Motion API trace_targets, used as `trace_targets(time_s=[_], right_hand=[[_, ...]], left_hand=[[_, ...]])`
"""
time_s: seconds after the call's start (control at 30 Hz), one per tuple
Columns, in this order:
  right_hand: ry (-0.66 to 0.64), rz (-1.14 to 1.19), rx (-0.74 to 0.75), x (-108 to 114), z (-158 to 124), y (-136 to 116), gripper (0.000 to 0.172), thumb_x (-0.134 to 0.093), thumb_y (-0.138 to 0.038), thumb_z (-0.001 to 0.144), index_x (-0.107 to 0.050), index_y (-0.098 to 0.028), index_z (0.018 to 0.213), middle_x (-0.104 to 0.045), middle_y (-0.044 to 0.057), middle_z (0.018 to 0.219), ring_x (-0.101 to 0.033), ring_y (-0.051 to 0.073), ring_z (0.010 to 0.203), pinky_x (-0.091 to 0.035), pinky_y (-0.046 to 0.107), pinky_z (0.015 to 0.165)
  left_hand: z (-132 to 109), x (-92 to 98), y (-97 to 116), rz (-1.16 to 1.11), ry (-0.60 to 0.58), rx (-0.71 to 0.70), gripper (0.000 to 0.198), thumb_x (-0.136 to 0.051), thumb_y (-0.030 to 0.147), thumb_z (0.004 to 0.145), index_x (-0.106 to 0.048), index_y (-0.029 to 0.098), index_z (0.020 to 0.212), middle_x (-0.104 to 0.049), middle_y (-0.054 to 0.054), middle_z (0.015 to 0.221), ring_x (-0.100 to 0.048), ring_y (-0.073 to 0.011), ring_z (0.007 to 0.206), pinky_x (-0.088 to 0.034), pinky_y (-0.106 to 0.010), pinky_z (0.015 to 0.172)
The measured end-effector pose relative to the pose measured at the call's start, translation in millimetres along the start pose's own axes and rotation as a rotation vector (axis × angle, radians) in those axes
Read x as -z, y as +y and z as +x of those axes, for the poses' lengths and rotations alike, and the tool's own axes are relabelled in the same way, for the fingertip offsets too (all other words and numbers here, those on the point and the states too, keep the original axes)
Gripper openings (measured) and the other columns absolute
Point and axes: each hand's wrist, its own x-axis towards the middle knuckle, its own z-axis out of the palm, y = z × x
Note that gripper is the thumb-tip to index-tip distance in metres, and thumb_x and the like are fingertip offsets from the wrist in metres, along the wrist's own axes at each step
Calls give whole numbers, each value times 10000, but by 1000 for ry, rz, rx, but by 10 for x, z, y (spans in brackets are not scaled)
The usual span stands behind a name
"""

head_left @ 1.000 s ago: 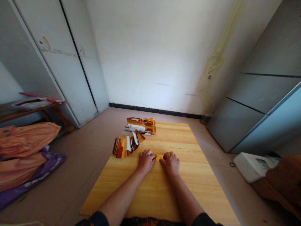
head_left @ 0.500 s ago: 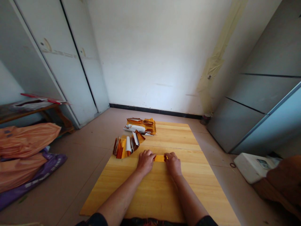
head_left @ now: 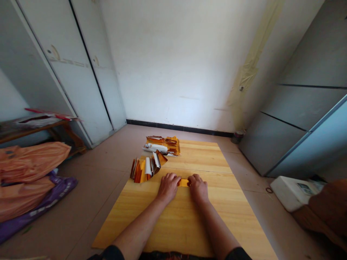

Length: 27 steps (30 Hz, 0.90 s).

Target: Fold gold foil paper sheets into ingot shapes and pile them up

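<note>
My left hand and my right hand rest knuckles-up on a low wooden table, fingers curled. Between them they pinch a small strip of gold foil paper, one hand at each end, pressed against the tabletop. A curved pile of folded gold papers lies just beyond my left hand at the table's left edge. A second stack of gold and white papers sits at the far left corner.
Orange and purple bags lie on the floor at left beside a wooden bench. A white box sits on the floor at right near grey cabinets. White wardrobe doors stand at back left.
My hands have shifted slightly away from me on the table. The gold strip between them shows a little longer than a second ago.
</note>
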Motion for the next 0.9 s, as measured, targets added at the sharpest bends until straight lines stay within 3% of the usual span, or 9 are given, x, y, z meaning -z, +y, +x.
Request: trace_targets(time_s=[0.3,0.67,0.9], right_hand=[[17,10,13,21,-13,-19,208,-452,-204,898,-615,-292,991,-553,20,1170,-559,151,951,-303,275,710],[26,8,39,-35,1,13,188,-466,-214,894,-609,-288,991,-539,32,1218,-555,164,984,-316,280,744],[31,43,50,-4,-9,28,304,-465,-141,850,-604,-287,1079,-500,51,1293,-561,169,1007,-340,282,772]], left_hand=[[-3,31,14,-5,-16,15,240,-469,135,852,-637,255,974,-559,-44,1011,-462,-202,986,-329,-339,822],[66,-57,-37,-64,-35,74,272,-524,62,760,-565,230,970,-560,-23,1060,-453,-190,1035,-308,-329,842],[53,-48,-16,-117,67,52,235,-514,12,709,-554,211,828,-576,-20,981,-466,-189,987,-308,-323,809]])
